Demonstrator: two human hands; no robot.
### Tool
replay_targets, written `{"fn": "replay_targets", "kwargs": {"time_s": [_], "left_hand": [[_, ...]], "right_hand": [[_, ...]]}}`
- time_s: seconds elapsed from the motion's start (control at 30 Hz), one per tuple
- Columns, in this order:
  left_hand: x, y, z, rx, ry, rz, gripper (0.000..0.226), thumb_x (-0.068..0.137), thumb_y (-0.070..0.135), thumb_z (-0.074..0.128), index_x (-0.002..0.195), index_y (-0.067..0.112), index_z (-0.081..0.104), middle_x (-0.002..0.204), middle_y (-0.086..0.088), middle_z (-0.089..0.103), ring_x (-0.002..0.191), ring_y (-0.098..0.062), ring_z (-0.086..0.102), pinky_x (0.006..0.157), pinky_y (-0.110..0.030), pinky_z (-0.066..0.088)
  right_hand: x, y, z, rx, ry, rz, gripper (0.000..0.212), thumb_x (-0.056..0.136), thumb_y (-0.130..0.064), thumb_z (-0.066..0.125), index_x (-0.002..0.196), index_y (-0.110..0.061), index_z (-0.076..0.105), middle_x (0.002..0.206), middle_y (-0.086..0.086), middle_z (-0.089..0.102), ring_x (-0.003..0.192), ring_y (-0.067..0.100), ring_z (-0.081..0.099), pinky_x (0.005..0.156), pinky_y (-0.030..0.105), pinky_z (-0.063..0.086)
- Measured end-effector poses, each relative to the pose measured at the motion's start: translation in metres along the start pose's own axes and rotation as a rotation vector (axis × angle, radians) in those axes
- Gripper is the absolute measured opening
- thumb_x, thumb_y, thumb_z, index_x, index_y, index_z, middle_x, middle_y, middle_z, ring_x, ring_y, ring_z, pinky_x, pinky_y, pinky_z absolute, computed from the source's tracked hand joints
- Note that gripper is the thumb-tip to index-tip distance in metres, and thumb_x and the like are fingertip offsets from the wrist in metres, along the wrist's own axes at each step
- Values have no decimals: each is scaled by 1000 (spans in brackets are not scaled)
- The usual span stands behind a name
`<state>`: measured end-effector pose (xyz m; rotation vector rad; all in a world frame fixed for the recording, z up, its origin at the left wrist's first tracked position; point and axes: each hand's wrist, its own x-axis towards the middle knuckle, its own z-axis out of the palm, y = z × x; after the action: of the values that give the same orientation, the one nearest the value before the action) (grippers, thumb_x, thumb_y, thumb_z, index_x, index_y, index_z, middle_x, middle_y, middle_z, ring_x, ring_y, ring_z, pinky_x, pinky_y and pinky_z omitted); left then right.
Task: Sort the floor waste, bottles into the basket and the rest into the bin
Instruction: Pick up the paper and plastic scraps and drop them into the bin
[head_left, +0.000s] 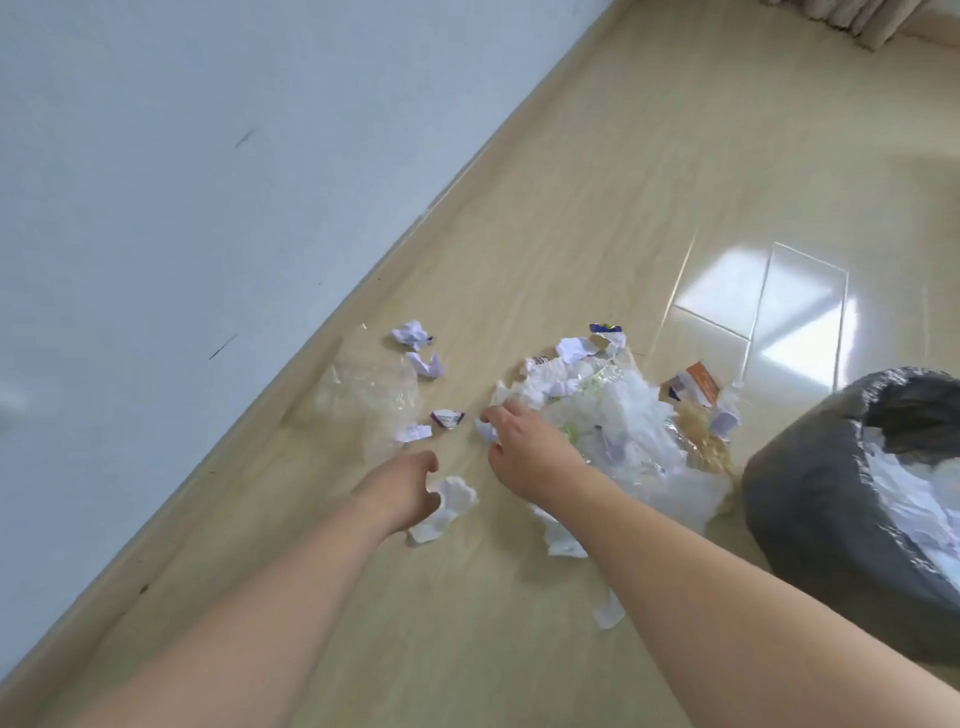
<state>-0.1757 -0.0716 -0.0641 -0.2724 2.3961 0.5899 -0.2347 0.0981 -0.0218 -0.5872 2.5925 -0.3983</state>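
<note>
A heap of white paper, tissue and clear plastic waste (618, 415) lies on the pale floor. My right hand (524, 441) rests at its left edge, fingers closed around a small crumpled paper scrap (485, 430). My left hand (410, 488) curls around a crumpled white tissue (449, 506) on the floor, thumb and fingers touching it. Smaller paper scraps (415, 335) and a wrapper piece (447, 418) lie beyond the hands. The grey bin (810, 499), lined and partly filled with white paper, stands at the right. No bottle or basket is in view.
A clear plastic sheet (363, 395) lies flat near the skirting board. A white wall (182, 208) runs along the left. An orange-and-white carton piece (698, 387) sits behind the heap. A tissue scrap (608, 613) lies under my right forearm. Bare floor stretches toward the far right.
</note>
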Motion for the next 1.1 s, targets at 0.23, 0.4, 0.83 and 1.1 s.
{"fn": "replay_targets", "kwargs": {"time_s": [0.23, 0.4, 0.83, 1.1], "left_hand": [[18, -41, 53, 142, 77, 128, 22, 92, 18, 46, 112, 12, 54, 115, -7, 50, 99, -32, 60, 73, -35, 46], [24, -59, 48, -121, 133, 157, 7, 93, 15, 46, 87, 16, 50, 95, -2, 56, 82, -21, 53, 63, -29, 35], [-21, 21, -6, -773, -24, -86, 20, 91, 7, 47, 80, 13, 62, 70, -7, 65, 54, -17, 55, 51, -24, 48], [-78, 204, -67, -707, -23, 141, 18, 92, 1, 41, 94, 5, 59, 72, -12, 64, 52, -17, 53, 49, -24, 47]], "right_hand": [[83, -17, 53, -70, -55, 68, 37, 96, -18, 41, 133, -13, 44, 127, 9, 48, 110, 33, 52, 87, 38, 44], [114, -25, 72, -172, -7, 65, 22, 96, -20, 43, 111, -8, 54, 111, 11, 52, 102, 33, 53, 75, 35, 40], [21, 22, -26, 195, 97, 221, 17, 85, -4, 45, 94, -12, 57, 94, 5, 59, 82, 22, 51, 67, 28, 39], [-126, 127, -165, 271, 472, 437, 26, 92, -11, 47, 109, -11, 66, 104, 8, 68, 89, 25, 58, 73, 28, 45]]}}
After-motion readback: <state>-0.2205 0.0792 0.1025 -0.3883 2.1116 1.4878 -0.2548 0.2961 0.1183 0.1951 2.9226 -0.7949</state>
